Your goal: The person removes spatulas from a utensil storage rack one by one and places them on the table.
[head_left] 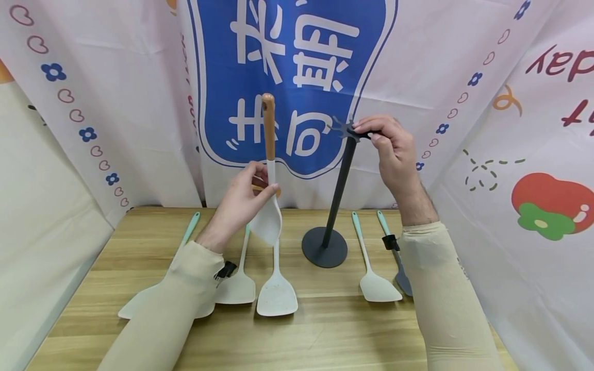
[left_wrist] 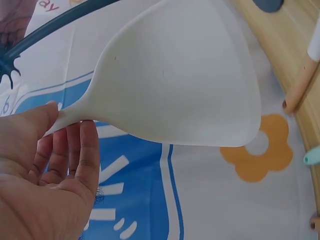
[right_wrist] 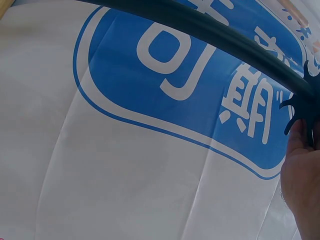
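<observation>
My left hand (head_left: 238,201) pinches a spatula (head_left: 269,222) by its white neck, just above the blade. The spatula's brown wooden handle (head_left: 268,129) points up and its broad white blade hangs down, above the table. In the left wrist view the blade (left_wrist: 175,75) shows large, with thumb and fingers on the neck. My right hand (head_left: 394,152) grips an arm of the dark hook rack (head_left: 343,129) atop a utensil stand. The stand's pole (head_left: 340,190) leans slightly in view, its round base (head_left: 313,250) on the table. In the right wrist view fingers hold the rack (right_wrist: 300,102).
On the wooden table (head_left: 325,335) lie several spatulas: a mint-handled one (head_left: 187,232) at left, one beside it (head_left: 238,288), a white one (head_left: 277,296) in the middle, a mint-handled one (head_left: 378,287) and a grey-bladed one (head_left: 402,278) at right. A printed curtain (head_left: 153,103) hangs behind.
</observation>
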`<state>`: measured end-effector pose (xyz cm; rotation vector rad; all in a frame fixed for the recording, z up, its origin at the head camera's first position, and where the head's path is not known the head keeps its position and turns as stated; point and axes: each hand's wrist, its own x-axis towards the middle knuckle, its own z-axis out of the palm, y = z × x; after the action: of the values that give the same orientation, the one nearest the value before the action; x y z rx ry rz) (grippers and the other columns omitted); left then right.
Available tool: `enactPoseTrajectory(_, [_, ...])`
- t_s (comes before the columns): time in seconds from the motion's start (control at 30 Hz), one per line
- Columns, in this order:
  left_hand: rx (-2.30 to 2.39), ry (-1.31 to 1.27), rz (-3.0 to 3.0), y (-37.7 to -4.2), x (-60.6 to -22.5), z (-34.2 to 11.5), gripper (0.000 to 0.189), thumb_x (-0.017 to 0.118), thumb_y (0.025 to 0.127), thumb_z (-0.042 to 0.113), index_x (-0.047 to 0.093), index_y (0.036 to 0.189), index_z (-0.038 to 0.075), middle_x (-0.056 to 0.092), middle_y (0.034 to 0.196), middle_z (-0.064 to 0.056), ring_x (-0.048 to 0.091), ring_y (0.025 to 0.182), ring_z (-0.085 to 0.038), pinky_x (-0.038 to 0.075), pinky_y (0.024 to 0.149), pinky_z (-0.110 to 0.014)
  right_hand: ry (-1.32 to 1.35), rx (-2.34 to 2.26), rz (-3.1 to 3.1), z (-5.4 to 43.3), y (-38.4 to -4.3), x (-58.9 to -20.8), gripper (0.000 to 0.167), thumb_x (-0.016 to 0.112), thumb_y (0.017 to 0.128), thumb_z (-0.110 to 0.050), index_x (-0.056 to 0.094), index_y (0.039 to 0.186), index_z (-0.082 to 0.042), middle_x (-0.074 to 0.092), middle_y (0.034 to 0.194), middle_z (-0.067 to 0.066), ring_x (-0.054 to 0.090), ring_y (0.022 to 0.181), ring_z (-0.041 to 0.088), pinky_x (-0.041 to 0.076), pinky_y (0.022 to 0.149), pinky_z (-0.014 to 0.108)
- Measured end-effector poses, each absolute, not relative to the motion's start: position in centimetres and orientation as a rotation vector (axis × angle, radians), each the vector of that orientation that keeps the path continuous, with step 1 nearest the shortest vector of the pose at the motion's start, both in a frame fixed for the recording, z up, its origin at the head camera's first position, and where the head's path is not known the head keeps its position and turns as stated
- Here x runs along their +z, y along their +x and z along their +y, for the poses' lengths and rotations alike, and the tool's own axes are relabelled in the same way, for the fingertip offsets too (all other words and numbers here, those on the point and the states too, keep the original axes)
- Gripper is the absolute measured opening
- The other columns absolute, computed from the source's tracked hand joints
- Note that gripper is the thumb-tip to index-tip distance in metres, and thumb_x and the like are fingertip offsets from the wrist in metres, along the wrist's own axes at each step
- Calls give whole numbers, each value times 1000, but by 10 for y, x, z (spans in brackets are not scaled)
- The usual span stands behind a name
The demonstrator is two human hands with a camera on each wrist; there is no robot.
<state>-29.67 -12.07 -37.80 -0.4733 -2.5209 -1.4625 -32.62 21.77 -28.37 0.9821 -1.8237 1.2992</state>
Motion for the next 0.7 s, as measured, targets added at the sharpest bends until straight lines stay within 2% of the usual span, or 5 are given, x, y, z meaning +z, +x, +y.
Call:
enactPoseTrajectory(0.33, [-1372,-413,-2511,-284,-375,-153,41,75,118,25,59,146,0,71,137,-23,74,132,-42,69,113,-63,984,1291,-1828,219,-327,-285,39,47,110,-8,77,115,17,79,127,-25,70,127,4,55,114,26])
enactPoseTrajectory(0.57, [-1380,-317,-2512,-279,-372,-179,47,74,119,28,56,153,2,67,143,-24,70,135,-41,66,116,-64,995,1293,-1821,219,-327,-284,39,47,110,-7,77,116,17,78,127,-26,70,127,5,55,113,26])
enactPoseTrajectory(0.7, [-1358,-286,-2488,-276,-371,-195,51,74,118,28,54,156,0,66,144,-25,69,134,-41,66,112,-52,998,1288,-1828,219,-327,-284,39,46,111,-6,77,117,16,78,128,-26,70,128,4,55,113,25])
